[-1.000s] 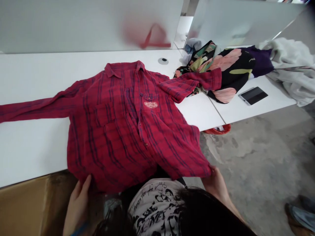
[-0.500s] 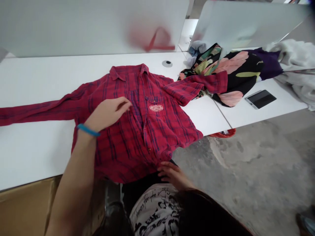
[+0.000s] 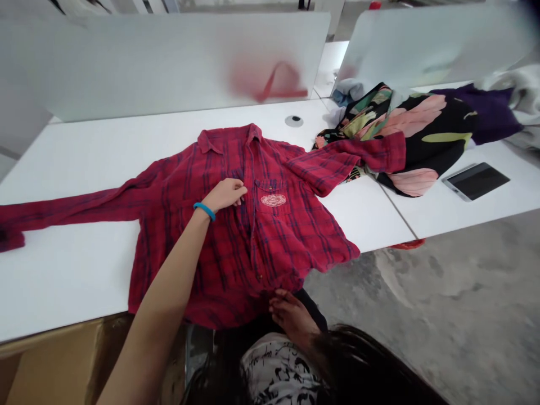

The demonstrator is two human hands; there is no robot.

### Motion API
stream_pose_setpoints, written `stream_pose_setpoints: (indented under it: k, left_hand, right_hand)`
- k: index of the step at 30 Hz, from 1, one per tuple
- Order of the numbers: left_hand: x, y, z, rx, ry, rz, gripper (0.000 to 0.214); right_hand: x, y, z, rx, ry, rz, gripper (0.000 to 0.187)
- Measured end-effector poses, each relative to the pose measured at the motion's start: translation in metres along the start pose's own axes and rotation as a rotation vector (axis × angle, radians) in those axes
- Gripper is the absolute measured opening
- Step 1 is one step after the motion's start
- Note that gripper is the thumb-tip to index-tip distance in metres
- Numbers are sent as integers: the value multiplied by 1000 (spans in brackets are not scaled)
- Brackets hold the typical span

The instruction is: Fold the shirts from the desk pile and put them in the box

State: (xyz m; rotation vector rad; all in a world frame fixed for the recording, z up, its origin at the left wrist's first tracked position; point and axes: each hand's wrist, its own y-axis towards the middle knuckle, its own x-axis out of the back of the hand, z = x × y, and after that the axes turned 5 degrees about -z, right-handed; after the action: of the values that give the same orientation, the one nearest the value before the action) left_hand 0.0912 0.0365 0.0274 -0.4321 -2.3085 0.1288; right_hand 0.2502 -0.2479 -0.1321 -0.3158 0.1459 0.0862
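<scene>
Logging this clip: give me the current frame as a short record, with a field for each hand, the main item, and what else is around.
left hand: on the shirt's button placket, blue wristband on the wrist
right hand: at the shirt's lower hem
main item: red plaid shirt, spread on a white table, one sleeve stretched out
rest: black floral garment, tablet, grey cloth, cardboard box

The cuff of the red plaid shirt point(image 3: 76, 211) is cut off by the left edge of the view. The stitching on the chest patch point(image 3: 273, 200) is too small to read. Long dark hair point(image 3: 363, 365) hides the forearm behind the right hand point(image 3: 291, 318). A red shape point(image 3: 270, 81) behind the frosted divider is blurred. Only a sliver of a red object point(image 3: 407, 244) shows beneath the tabletop point(image 3: 363, 222), and the right edge cuts off the grey cloth point(image 3: 525, 95).
</scene>
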Motion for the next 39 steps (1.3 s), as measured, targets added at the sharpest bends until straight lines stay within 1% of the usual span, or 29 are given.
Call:
stream_pose_setpoints:
  k: [2, 3, 5, 6, 8, 10, 12, 14, 16, 18, 19, 21, 23, 25, 28, 31, 33, 36, 37, 39]
  left_hand:
    - [-1, 0, 8, 49, -182, -35, 12]
    - [-1, -1, 11, 59, -237, -46, 12]
    - [-1, -2, 14, 46, -270, -36, 18]
    - [-1, -3, 15, 20, -251, -16, 23]
    - [1, -8, 13, -63, -153, 15, 31]
    - [3, -14, 9, -184, 11, 17, 35]
    - [4, -22, 7, -320, 212, 14, 38]
    - [6, -29, 8, -449, 398, 6, 37]
    - [9, -33, 11, -556, 534, -10, 36]
    - [13, -36, 16, -627, 606, -20, 35]
    - [15, -37, 19, -649, 624, -14, 35]
    - [19, -38, 26, -678, 631, -12, 32]
    - [21, -38, 33, -698, 615, -34, 29]
    - [21, -38, 41, -707, 606, -62, 32]
    - [17, -35, 51, -690, 646, -76, 40]
    - [11, -27, 57, -632, 654, -73, 44]
    - [8, -20, 57, -578, 620, -82, 44]
    - [8, -5, 52, -487, 596, -163, 41]
    - [10, 0, 49, -477, 615, -195, 39]
    - [17, 8, 42, -501, 711, -245, 36]
  right_hand:
    - [-2, -1, 8, -3, -58, -41, 19]
    - [-3, 0, 14, -10, -103, -61, 16]
    - [-4, 2, 26, 65, -276, -87, 11]
    - [-5, 3, 32, 123, -361, -89, 13]
    - [-9, 4, 42, 243, -473, -57, 19]
    - [-15, 3, 48, 334, -519, -35, 24]
    - [-22, 1, 52, 398, -533, -60, 30]
    - [-28, -2, 54, 441, -518, -112, 35]
    - [-33, -4, 55, 460, -495, -176, 36]
    - [-38, -3, 54, 454, -476, -224, 34]
    - [-40, -3, 53, 436, -465, -229, 33]
    - [-44, 0, 51, 356, -437, -195, 31]
    - [-45, 1, 52, 264, -407, -143, 29]
    - [-44, 1, 56, 221, -400, -99, 28]
    - [-39, -3, 64, 249, -435, -54, 24]
    - [-32, -7, 68, 260, -470, -53, 21]
    - [-30, -8, 70, 238, -488, -41, 20]
    - [-31, -8, 76, 203, -537, 18, 25]
    - [-31, -8, 79, 198, -559, 43, 27]
    - [-33, -8, 84, 211, -593, 89, 29]
